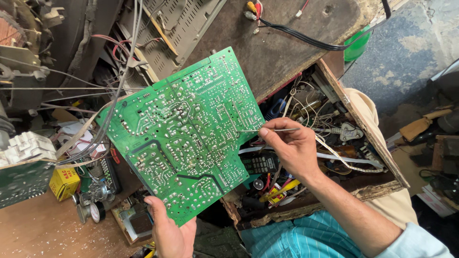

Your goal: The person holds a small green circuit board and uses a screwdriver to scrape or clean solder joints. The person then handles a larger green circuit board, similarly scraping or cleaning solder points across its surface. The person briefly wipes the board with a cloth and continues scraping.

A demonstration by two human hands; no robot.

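Left hand [169, 231] nearest the camera, gripping the bottom edge of a large green circuit board [184, 138], thumb on the solder side. The board is held up and tilted, solder face toward the camera, over the gap between the workbench and the open drawer.

Right hand [291, 148] pinching a thin metal tool [267, 130], tweezers or a probe, I cannot tell which. The tip lies at the board's right edge, touching or just off the solder points.

Below the right hand: a wooden drawer [377, 157] full of loose wires, a white cable, a dark remote control [260, 164] and small parts.

At left on the bench [33, 234]: a yellow box [63, 182], round tape rolls, another board edge at the far left.

Grey wires [112, 110] run from the board's upper left corner up into a dismantled chassis behind. A worn dark tabletop [277, 45] with a black cable lies farther back.

Risks, as I judge them: the metal tip could slip and bridge two adjacent solder joints, or scratch a trace. With only a one-handed grip on the bottom edge, the board may twist under pressure. The attached wires could tug or snag if the board swings.
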